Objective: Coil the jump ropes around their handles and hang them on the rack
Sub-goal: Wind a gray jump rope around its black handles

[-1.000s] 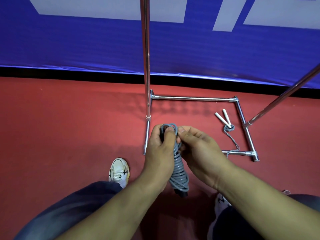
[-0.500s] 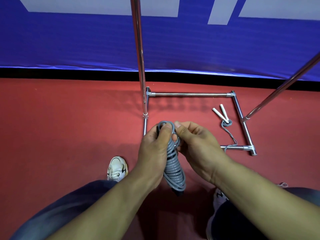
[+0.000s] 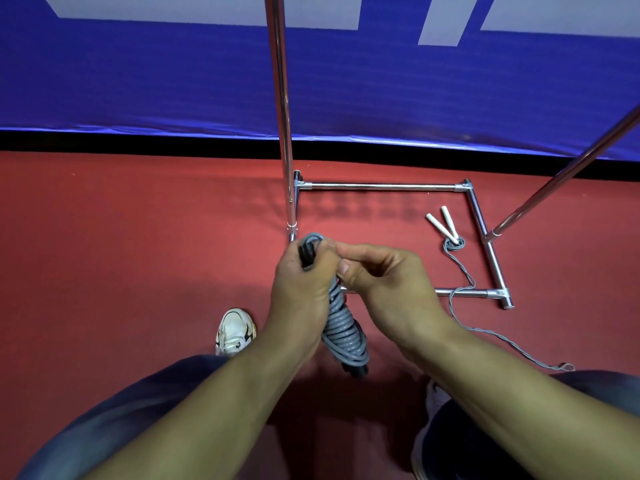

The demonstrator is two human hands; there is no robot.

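A grey jump rope (image 3: pixel 343 330) is coiled tightly round its black handles, with a small loop showing at the top. My left hand (image 3: pixel 303 289) grips the upper part of this bundle. My right hand (image 3: pixel 384 282) pinches the rope near the top, right beside the left hand. A second jump rope (image 3: pixel 457 258) with white handles lies uncoiled on the red floor inside the base of the chrome rack (image 3: pixel 381 186); its thin grey cord trails over the front bar toward my right leg.
The rack's upright pole (image 3: pixel 282 116) rises just behind my hands, and a slanted pole (image 3: pixel 568 171) stands to the right. A blue banner (image 3: pixel 138 81) runs along the back. My white shoe (image 3: pixel 233 332) is on the floor at the left.
My right hand's fingers have shifted at the top of the bundle, and the bundle sits a little lower. The view has shifted slightly. The second rope lies where it was.
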